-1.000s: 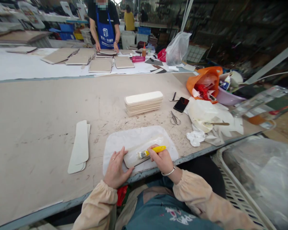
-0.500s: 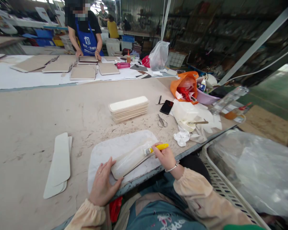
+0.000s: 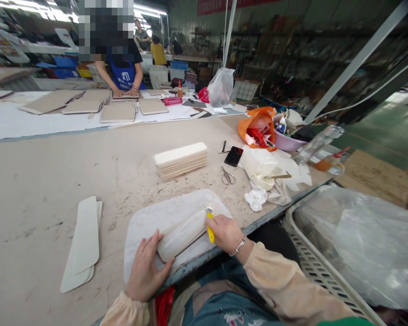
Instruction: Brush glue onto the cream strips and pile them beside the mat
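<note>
My right hand [image 3: 225,232] grips a brush with a yellow handle [image 3: 210,228]. Its bristles touch the far right end of a long rounded board [image 3: 183,233], whose top looks wet and glossy. At the board's near left end, my left hand [image 3: 148,267] rests with thumb and fingers spread around the edge. Under the board lies a white rounded sheet [image 3: 141,226] on the table. Beyond it sits a stack of similar long boards [image 3: 181,160]. A few pale strips [image 3: 86,237] overlap to the left of my left hand.
Scissors [image 3: 228,176], a black phone [image 3: 234,156], a white tub [image 3: 260,165] and crumpled tissue [image 3: 255,199] lie to the right. An orange bag [image 3: 246,124] stands behind them. A plastic-lined crate [image 3: 326,267] flanks the table. Across it, a co-worker [image 3: 125,74] handles flat boards.
The brush has swung from pointing right to pointing toward me, its bristles now at the board's far right end. My left hand stays by the near end. The co-worker bends lower.
</note>
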Available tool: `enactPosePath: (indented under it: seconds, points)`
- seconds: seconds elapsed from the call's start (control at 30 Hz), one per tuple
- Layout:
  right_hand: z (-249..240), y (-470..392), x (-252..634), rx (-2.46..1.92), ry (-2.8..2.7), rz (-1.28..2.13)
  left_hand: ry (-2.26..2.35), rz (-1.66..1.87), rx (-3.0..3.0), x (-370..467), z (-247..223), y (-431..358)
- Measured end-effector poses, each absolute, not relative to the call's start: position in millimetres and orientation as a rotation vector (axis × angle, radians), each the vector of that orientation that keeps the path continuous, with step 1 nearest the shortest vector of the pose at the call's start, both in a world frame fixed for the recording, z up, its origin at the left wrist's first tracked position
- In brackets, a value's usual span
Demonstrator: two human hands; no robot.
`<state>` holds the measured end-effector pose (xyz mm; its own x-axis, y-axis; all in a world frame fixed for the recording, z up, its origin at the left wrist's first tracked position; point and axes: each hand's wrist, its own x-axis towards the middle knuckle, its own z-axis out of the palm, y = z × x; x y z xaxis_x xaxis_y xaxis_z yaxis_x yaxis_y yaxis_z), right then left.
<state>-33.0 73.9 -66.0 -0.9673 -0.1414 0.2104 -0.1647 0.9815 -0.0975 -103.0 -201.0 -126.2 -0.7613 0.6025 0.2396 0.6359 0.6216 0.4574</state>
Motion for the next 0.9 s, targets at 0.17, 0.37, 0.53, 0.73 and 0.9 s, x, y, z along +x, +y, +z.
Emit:
enactPosePath:
  seconds: [0.17, 0.37, 0.53, 0.73, 0.9]
  points:
    - [-57, 69, -31, 0.309, -2.879, 0.218, -2.781, -0.819, -1.063, -103, -125, -201]
    - [-61, 59, -41, 0.178, -2.964, 0.137, -2.779, -0.819, -1.055, -102, -126, -202]
    - [-59, 41, -31, 0.386, -2.916, 0.294, -2.784, -0.8, -1.065, -102, -125, -201]
    - [-63, 72, -24, 0.034, -2.877, 0.189, -2.748, -0.794, -1.083, -102, -124, -201]
    - [-60, 43, -19, 0.208, -2.785, 0.594, -2.749, -0.789, -1.072, -104, -125, -202]
